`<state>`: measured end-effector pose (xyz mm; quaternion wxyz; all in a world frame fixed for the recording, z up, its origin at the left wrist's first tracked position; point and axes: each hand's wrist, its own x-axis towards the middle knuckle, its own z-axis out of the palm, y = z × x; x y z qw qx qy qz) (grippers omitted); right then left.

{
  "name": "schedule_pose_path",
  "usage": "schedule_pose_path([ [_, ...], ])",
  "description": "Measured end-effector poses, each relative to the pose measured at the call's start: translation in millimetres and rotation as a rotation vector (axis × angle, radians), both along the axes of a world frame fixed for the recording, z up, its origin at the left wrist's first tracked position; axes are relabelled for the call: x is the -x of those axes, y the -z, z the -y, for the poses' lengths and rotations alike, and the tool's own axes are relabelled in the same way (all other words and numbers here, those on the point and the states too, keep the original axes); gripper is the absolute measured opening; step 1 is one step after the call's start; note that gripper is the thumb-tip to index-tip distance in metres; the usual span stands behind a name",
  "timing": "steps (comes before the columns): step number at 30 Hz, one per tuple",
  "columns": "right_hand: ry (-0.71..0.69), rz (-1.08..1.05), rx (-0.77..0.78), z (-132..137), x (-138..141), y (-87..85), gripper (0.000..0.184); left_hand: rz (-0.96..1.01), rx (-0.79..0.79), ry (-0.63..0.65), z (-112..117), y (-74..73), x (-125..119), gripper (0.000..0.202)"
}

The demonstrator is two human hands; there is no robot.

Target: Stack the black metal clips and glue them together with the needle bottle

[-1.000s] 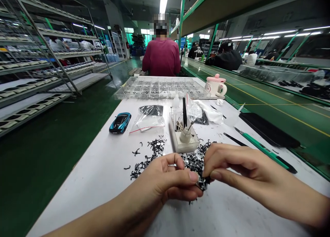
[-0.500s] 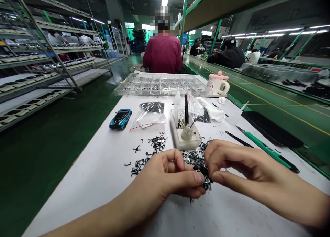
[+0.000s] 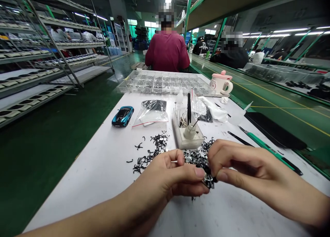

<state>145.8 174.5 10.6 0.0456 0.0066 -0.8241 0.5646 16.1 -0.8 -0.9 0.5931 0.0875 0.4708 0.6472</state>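
Small black part (image 3: 205,168) sits between the two hands, above a heap of black and silver pieces (image 3: 194,157) on the tabletop (image 3: 90,182). The left hand (image 3: 172,176) has its grip on it, thumb on top and fingers beneath, probably to keep it steady; the right hand (image 3: 242,164) pinches narrowly at its right end, seemingly for fine control. Fingertips hide its exact shape. A pale holder (image 3: 190,142) stands just behind the heap, and a green-handled knife (image 3: 265,144) lies beyond the right hand, perhaps for easy reach.
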Motion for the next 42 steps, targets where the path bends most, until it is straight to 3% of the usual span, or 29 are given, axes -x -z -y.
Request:
schedule_pose_path([
  [6,0.038,-0.045,0.008,3,-2,0.8,0.02,0.005,-0.011,0.009,-1,-3.0,0,0.045],
  [17,-0.01,-0.018,0.013,0,2,-2.9,0.022,-0.037,-0.021,-0.004,-2,-5.9,1,0.046],
  [23,0.019,-0.021,0.063,1,-2,1.1,0.011,-0.034,-0.031,-0.005,-2,-9.7,1,0.044],
  [31,-0.003,-0.202,-0.14,0,-2,1.3,0.019,0.019,-0.007,-0.027,0,-4.1,1,0.046],
  [37,0.067,-0.18,0.035,4,-1,8.9,0.018,0.058,-0.03,-0.047,-1,-6.2,1,0.046],
  [42,0.086,-0.243,-0.015,6,1,9.9,0.017,0.111,-0.067,-0.056,0,-5.6,1,0.045],
])
